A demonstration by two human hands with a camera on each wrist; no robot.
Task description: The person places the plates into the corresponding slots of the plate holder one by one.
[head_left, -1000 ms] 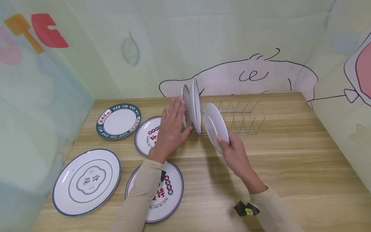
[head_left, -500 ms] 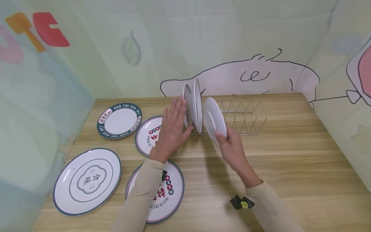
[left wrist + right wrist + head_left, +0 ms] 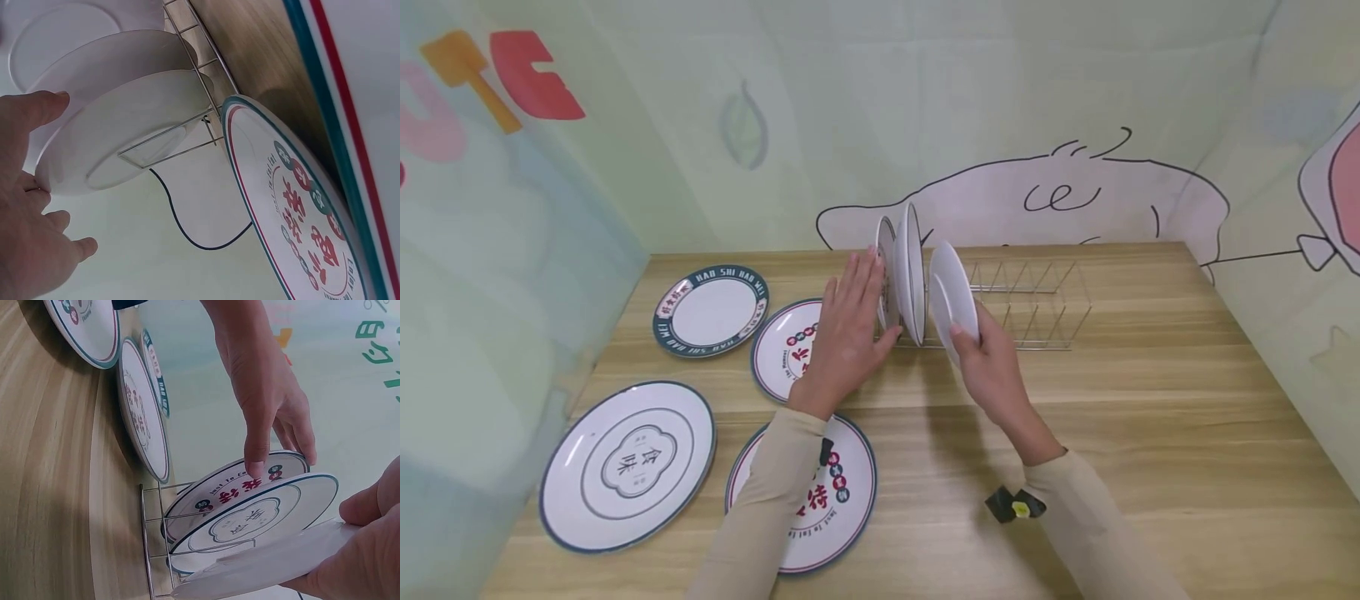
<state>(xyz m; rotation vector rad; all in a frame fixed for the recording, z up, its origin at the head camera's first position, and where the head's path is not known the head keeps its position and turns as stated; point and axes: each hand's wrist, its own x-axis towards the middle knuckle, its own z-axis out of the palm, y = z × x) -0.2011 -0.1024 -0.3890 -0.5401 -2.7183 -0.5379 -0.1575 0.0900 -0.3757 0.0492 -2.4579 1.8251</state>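
My right hand (image 3: 996, 367) pinches a white plate (image 3: 951, 296) by its near rim, thumb on one face and fingers behind. The plate stands on edge, tilted, at the left part of a wire plate rack (image 3: 1063, 343). Left of it, two plates stand upright in the rack: one with a blue flower-shaped mark (image 3: 287, 506) and one with red characters (image 3: 215, 486). My left hand (image 3: 842, 342) rests at the leftmost plate, fingers nearly straight at its rim, as the right wrist view shows. In the left wrist view, the thumb is held apart beside the plates' pale backs (image 3: 125, 131).
Several plates lie flat on the wooden table at left: a green-rimmed plate (image 3: 711, 312), a large oval plate (image 3: 580, 475), and two with red characters, the far one (image 3: 771, 367) and the near one (image 3: 850, 517), partly under my left arm. A printed cloth (image 3: 820, 125) hangs behind.
My right hand has moved forward and slightly left with the white plate, bringing it closer to the rack. The left hand has stayed by the leftmost plate.
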